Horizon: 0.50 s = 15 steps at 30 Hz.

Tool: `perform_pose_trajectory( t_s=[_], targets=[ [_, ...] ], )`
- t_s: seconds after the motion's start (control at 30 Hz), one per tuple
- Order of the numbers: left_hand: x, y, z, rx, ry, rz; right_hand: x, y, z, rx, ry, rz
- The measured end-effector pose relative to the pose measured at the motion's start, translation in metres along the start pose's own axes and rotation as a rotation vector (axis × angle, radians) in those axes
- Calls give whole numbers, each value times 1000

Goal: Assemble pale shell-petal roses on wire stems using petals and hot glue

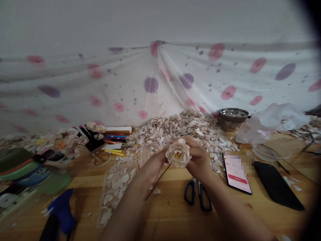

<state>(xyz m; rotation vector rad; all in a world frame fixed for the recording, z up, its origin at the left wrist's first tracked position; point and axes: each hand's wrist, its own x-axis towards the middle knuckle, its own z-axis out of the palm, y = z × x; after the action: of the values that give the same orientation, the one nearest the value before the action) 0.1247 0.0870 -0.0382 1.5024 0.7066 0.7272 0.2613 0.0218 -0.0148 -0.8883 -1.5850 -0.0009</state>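
Observation:
A cream-white handmade flower (178,154) with a yellow-orange centre is held up over the table, its bloom facing me. Its thin dark stem (158,180) slants down to the left. My left hand (157,162) is closed at the flower's left side, by the stem. From the right, my right hand (200,162) closes on the petals; the bloom hides most fingertips of both hands. Below my right hand lie scissors (198,195) with dark blue handles. A clear plastic tray (102,197) of pale petal-like flakes sits left of my left forearm.
Behind my hands rises a large heap of pale flakes (185,124). A blue glue gun (62,209) and a green cap (55,180) are at left, near several pens (115,139). At right are a phone (238,177), a black slab (278,185) and metal bowls (232,118).

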Motion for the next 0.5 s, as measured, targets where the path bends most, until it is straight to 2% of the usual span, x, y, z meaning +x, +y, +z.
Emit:
perform_pose_trajectory(
  t_s=[0.13,0.33,0.5],
  targets=[
    [4,12,-28,11,82,30,-2,19,-1,-47,77,77],
    [1,21,-55,-81,268,136,-6,38,1,-57,51,198],
    [-3,37,-58,-345,209,259,-18,64,14,-19,-44,363]
  ],
)
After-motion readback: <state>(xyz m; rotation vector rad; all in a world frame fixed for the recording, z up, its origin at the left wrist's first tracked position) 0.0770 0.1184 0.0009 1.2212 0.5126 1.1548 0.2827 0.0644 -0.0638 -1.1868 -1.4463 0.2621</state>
